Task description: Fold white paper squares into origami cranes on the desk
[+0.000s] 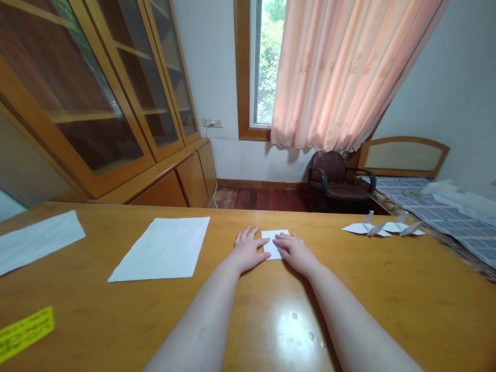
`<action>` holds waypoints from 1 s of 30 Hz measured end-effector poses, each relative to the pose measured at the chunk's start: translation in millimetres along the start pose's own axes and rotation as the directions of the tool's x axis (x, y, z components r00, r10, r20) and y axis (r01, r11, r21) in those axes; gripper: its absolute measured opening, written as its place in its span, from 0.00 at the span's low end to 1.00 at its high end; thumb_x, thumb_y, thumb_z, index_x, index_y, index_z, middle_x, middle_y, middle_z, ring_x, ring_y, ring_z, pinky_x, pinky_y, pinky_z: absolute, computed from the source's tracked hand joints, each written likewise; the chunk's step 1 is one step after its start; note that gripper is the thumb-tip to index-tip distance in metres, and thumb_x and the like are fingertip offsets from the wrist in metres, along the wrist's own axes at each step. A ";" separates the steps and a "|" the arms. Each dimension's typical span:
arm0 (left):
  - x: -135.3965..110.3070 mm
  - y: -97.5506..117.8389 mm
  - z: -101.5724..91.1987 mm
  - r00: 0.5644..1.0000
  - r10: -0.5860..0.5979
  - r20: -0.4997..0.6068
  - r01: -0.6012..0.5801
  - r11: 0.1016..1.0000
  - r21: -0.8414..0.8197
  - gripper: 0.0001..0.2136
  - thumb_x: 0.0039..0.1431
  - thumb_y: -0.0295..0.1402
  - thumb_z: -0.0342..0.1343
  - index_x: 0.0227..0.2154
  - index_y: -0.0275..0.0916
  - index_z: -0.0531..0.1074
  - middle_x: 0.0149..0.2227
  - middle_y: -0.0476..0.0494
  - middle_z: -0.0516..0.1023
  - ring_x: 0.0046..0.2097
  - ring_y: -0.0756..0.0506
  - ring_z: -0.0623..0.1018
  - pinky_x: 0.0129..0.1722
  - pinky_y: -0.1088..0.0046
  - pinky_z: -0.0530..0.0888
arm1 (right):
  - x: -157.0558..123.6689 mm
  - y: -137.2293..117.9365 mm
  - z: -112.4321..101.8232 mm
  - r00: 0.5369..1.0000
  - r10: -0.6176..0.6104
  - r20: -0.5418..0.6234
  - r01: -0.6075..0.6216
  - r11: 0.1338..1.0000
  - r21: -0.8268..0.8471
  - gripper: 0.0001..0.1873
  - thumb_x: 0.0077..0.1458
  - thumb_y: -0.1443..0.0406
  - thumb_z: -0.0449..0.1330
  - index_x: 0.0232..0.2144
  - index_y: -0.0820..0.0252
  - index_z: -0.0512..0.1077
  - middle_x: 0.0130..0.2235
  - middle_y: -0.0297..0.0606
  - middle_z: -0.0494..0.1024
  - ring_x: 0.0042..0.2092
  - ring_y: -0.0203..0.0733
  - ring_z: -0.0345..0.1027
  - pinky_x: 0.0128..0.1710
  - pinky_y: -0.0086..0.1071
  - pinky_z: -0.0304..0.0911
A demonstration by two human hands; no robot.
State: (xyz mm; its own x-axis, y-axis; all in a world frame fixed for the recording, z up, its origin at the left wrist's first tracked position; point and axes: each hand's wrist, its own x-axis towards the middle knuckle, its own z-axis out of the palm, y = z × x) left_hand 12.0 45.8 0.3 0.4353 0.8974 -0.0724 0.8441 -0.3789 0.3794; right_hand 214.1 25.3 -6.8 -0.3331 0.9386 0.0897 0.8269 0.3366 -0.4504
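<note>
A small white folded paper square [274, 252] lies flat on the wooden table [248, 310] between my hands. My left hand [247, 250] rests at its left edge, fingers spread on the tabletop and thumb on the paper. From the right, my right hand [296, 251] lies flat over the paper's right part, fingers stretched out and hiding some of it. Farther right stand folded white paper figures [382, 227] with pointed ends, like paper cranes. Left of my hands is a large white paper sheet [163, 248].
Another white sheet [42, 238] lies at the table's far left, with a yellow label [26, 333] bearing dark writing nearer me. Beyond the table are a glass-door cabinet [116, 103], a brown armchair [337, 175], a bed [453, 206] and a pink curtain [341, 72].
</note>
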 end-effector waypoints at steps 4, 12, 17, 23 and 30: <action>0.5 0.9 -0.9 1.000 0.001 0.013 -0.001 1.000 0.006 0.22 0.55 0.51 0.48 0.53 0.61 0.64 0.65 0.53 0.52 0.66 0.37 0.46 0.62 0.50 0.40 | 0.2 -2.6 -0.5 1.000 0.010 0.023 -0.010 1.000 0.000 0.20 0.61 0.63 0.46 0.53 0.48 0.67 0.60 0.36 0.63 0.62 0.43 0.52 0.61 0.48 0.42; 1.7 -1.8 3.2 1.000 0.014 0.027 -0.016 0.998 0.063 0.29 0.55 0.51 0.47 0.60 0.55 0.54 0.66 0.48 0.50 0.66 0.35 0.46 0.62 0.50 0.41 | -0.8 -5.1 -0.1 0.992 0.034 0.121 -0.025 0.997 -0.073 0.27 0.60 0.60 0.48 0.61 0.51 0.54 0.64 0.39 0.53 0.65 0.44 0.42 0.62 0.49 0.35; 2.8 -2.8 5.5 0.999 0.004 0.038 -0.007 0.997 0.079 0.32 0.56 0.52 0.43 0.62 0.48 0.50 0.66 0.46 0.48 0.66 0.37 0.44 0.63 0.51 0.40 | -1.7 -4.5 -0.1 0.987 0.021 0.156 -0.005 0.995 -0.099 0.29 0.60 0.55 0.47 0.62 0.51 0.51 0.65 0.38 0.49 0.66 0.45 0.39 0.62 0.50 0.33; 3.1 -3.0 6.0 0.999 0.004 0.039 -0.007 0.997 0.078 0.35 0.55 0.52 0.44 0.63 0.43 0.47 0.66 0.46 0.47 0.66 0.37 0.44 0.63 0.52 0.39 | -2.3 -4.8 0.7 0.986 0.019 0.168 -0.001 0.994 -0.109 0.30 0.60 0.54 0.47 0.63 0.50 0.49 0.65 0.38 0.47 0.66 0.46 0.37 0.62 0.51 0.31; 2.6 -1.6 4.1 0.999 -0.011 0.031 0.008 0.998 0.067 0.36 0.53 0.52 0.46 0.63 0.44 0.49 0.66 0.46 0.48 0.66 0.37 0.45 0.63 0.53 0.40 | -0.5 -3.9 2.3 0.991 0.122 0.057 -0.116 0.989 -0.092 0.30 0.58 0.54 0.50 0.61 0.54 0.55 0.64 0.43 0.53 0.65 0.49 0.42 0.60 0.58 0.29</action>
State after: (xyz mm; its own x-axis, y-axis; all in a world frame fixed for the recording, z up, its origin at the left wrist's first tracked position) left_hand 13.0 47.8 -4.2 0.4359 0.8939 -0.1048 0.8668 -0.3856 0.3162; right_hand 210.0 23.3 -7.1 -0.2553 0.9667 -0.0167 0.8981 0.2307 -0.3744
